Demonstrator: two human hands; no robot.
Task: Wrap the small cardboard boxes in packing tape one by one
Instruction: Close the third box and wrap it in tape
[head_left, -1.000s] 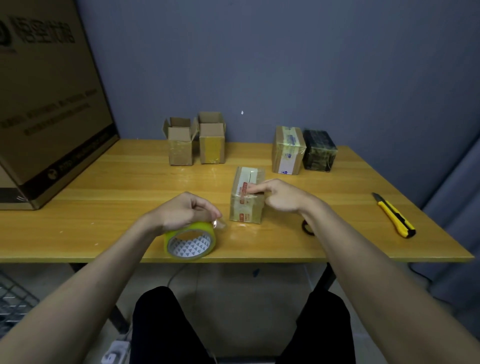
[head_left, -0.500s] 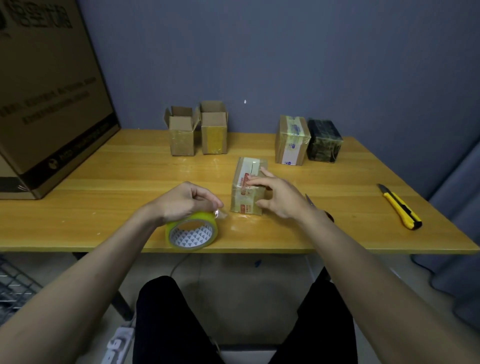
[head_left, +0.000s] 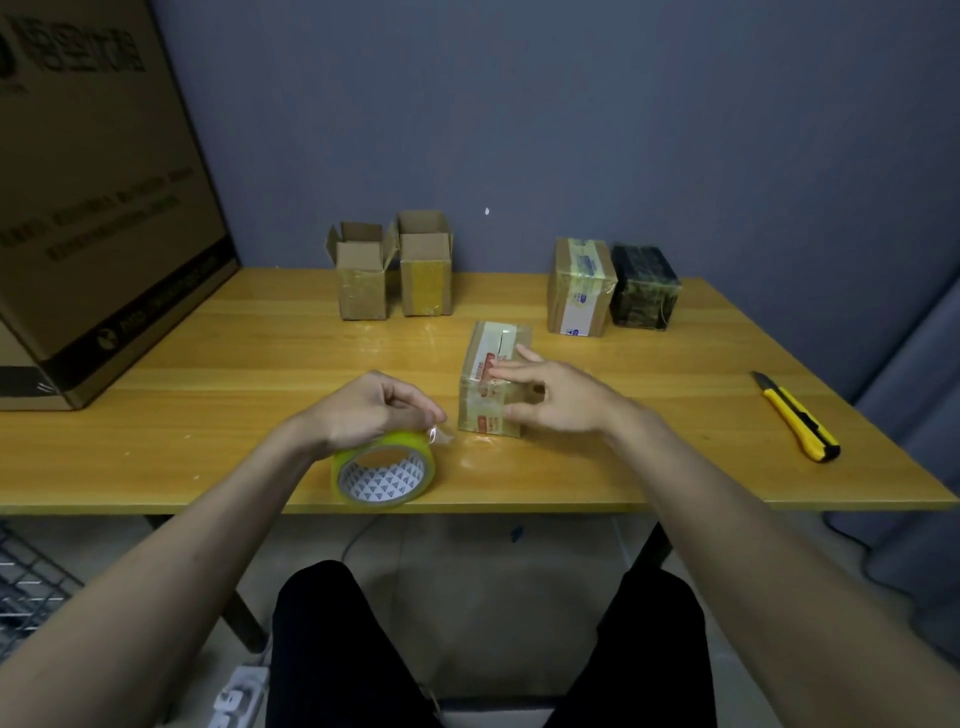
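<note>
A small cardboard box (head_left: 491, 358) with red print and clear tape lies on the wooden table (head_left: 208, 395), a little ahead of me. My right hand (head_left: 550, 397) rests on its right side, fingers straight across the top and thumb at the near edge. My left hand (head_left: 369, 410) grips the tape roll (head_left: 384, 473), yellow-green with a patterned core, standing at the table's front edge. A short clear strip of tape runs from the roll toward the box's near left corner.
Two open-topped small boxes (head_left: 363, 275) (head_left: 426, 270) stand at the back. A taped box (head_left: 581, 286) and a dark wrapped box (head_left: 643, 287) stand at the back right. A yellow utility knife (head_left: 797, 418) lies at the right. A large carton (head_left: 98, 197) fills the left.
My right hand slid from the top of the box to its right side, fingers now spread. The left hand and tape roll have stayed in place.
</note>
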